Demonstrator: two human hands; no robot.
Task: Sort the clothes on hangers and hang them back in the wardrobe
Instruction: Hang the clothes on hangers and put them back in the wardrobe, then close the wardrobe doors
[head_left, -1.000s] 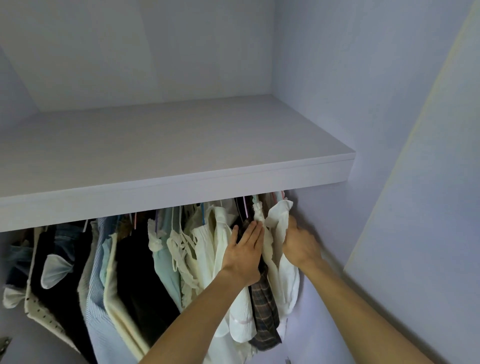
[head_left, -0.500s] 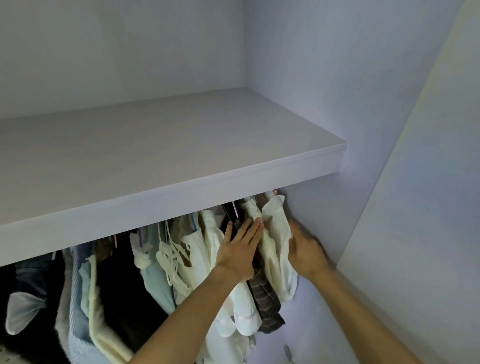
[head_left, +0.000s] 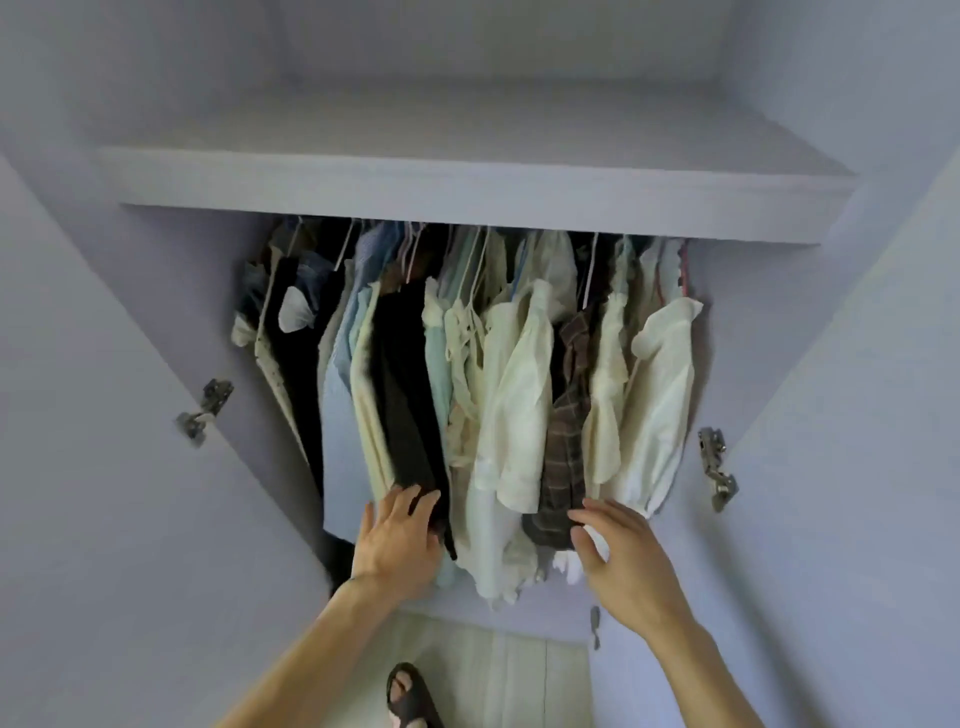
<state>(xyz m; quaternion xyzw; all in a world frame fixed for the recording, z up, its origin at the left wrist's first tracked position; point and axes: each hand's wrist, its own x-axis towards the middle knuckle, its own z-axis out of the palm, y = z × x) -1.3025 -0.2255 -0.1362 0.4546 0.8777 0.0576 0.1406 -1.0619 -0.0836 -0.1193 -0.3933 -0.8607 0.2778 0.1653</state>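
Smoothing hems, likely settling the row under the shelf (head_left: 467, 208): left hand (head_left: 397, 551) flat against black garment (head_left: 405, 389); right hand (head_left: 628, 566) relaxed, empty, at plaid shirt (head_left: 566, 441).

A row of clothes (head_left: 519, 389) hangs under the shelf (head_left: 467, 208), between the left door (head_left: 104, 467) and the right door (head_left: 857, 415). The left hand (head_left: 397, 545) touches the hems left of the middle, and the right hand (head_left: 623, 566) is at those further right. A foot (head_left: 410, 699) stands on the floor below, between the two arms.

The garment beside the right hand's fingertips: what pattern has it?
The garment is brown plaid; head view.
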